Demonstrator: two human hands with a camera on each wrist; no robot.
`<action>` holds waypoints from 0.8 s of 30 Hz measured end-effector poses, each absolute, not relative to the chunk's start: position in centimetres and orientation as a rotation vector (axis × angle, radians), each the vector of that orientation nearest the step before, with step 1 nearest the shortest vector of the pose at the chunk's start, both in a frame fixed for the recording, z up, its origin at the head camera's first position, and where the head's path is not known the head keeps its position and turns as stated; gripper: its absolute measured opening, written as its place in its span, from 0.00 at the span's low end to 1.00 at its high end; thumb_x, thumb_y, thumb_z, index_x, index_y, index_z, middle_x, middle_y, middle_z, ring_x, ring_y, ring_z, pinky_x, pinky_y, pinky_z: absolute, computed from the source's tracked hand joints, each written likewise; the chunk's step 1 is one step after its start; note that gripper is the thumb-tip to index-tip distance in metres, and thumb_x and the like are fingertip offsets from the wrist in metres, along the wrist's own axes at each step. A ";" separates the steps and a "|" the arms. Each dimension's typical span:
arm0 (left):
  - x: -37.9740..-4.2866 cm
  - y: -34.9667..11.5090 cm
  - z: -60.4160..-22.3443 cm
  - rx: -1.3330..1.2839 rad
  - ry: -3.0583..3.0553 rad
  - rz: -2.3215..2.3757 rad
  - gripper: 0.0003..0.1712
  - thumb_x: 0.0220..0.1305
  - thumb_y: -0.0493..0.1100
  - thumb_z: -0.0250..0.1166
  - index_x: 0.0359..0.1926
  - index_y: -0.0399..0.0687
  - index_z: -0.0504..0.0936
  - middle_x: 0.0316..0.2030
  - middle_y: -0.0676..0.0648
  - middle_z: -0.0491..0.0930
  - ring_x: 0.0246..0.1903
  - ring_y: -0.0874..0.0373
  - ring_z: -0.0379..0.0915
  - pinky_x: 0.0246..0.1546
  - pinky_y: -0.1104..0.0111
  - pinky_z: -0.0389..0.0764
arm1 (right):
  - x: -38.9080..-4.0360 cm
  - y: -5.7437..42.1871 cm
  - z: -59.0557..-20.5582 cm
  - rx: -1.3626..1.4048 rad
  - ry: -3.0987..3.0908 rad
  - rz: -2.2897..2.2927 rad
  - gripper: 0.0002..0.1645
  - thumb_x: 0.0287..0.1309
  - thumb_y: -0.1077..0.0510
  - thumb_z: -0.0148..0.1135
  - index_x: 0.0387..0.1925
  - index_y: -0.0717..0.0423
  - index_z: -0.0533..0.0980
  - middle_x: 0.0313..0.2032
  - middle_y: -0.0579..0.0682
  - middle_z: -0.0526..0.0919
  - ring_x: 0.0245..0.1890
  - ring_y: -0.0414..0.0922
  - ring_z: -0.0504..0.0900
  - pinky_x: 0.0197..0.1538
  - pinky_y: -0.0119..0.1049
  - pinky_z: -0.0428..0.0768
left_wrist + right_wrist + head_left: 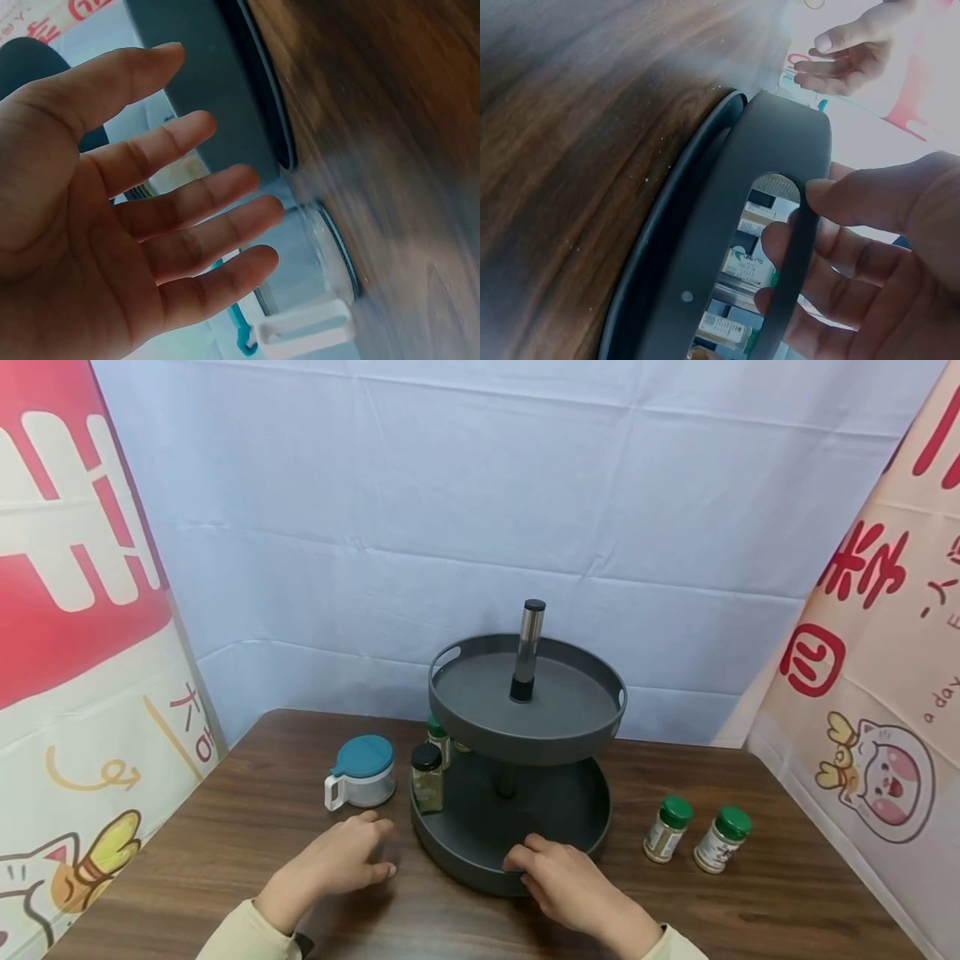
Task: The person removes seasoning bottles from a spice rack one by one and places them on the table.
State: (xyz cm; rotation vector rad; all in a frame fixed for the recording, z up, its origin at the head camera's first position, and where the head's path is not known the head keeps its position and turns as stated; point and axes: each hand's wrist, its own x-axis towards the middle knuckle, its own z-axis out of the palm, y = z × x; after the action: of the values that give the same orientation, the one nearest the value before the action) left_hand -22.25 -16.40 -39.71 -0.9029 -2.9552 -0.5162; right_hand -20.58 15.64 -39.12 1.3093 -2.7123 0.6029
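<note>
My right hand (566, 885) grips the near rim of a dark grey two-tier turntable (555, 810). In the right wrist view, fingertips of the right hand (885, 255) come through the oval cutout in the tray wall (735, 150), with the thumb over the rim. My left hand (337, 853) hovers left of the lower tray with nothing in it. Its fingers are spread and relaxed in the left wrist view. On the lower tray's left side stand a black-lidded spice jar (427, 787) and a green-lidded jar (439, 745); another behind them is mostly hidden.
A clear seasoning pot (371, 789) with a blue lid and white handle stands left of the turntable. Two green-topped spice jars, a left one (663, 835) and a right one (720, 843), stand to the right on the wooden table (247, 793). Hanging cloths surround the table.
</note>
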 end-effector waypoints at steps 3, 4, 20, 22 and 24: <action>-22.0 -16.0 -39.7 -0.946 -2.939 -0.495 0.23 0.51 0.46 0.69 0.46 0.36 0.78 0.39 0.43 0.74 0.35 0.48 0.76 0.33 0.56 0.76 | -20.6 15.9 -39.0 1.299 -2.716 0.600 0.16 0.52 0.70 0.61 0.39 0.47 0.77 0.32 0.41 0.73 0.24 0.32 0.72 0.26 0.27 0.72; -21.9 -15.8 -39.7 -0.963 -2.931 -0.486 0.23 0.51 0.46 0.69 0.45 0.37 0.78 0.38 0.44 0.74 0.34 0.49 0.76 0.32 0.57 0.76 | -20.6 16.1 -39.0 1.296 -2.716 0.600 0.16 0.52 0.70 0.61 0.39 0.47 0.77 0.32 0.41 0.73 0.24 0.32 0.72 0.26 0.27 0.72; -19.9 -11.9 -39.4 -1.197 -2.967 -0.573 0.18 0.54 0.47 0.69 0.45 0.48 0.80 0.35 0.54 0.71 0.27 0.67 0.65 0.27 0.70 0.72 | -20.8 19.2 -38.8 1.175 -2.667 0.510 0.16 0.47 0.70 0.65 0.33 0.45 0.82 0.30 0.37 0.75 0.32 0.39 0.76 0.30 0.32 0.76; -19.7 -11.5 -39.3 -1.226 -2.962 -0.560 0.18 0.54 0.48 0.69 0.45 0.48 0.80 0.35 0.55 0.71 0.27 0.68 0.65 0.27 0.71 0.72 | -20.9 19.6 -38.8 1.160 -2.666 0.511 0.16 0.47 0.70 0.65 0.32 0.45 0.82 0.30 0.37 0.75 0.32 0.39 0.76 0.30 0.31 0.75; -19.5 -11.2 -39.3 -1.260 -2.956 -0.545 0.18 0.54 0.48 0.69 0.46 0.49 0.80 0.34 0.55 0.70 0.26 0.68 0.64 0.26 0.72 0.71 | -20.9 20.0 -38.8 1.146 -2.666 0.514 0.16 0.47 0.71 0.65 0.32 0.46 0.82 0.30 0.37 0.75 0.33 0.39 0.76 0.30 0.31 0.75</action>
State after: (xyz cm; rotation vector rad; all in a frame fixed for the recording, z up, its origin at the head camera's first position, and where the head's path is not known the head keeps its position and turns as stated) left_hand -19.48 -11.21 -39.30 -1.2604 -2.9558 -0.5447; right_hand -20.93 19.97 -38.82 1.1464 -2.6665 0.5137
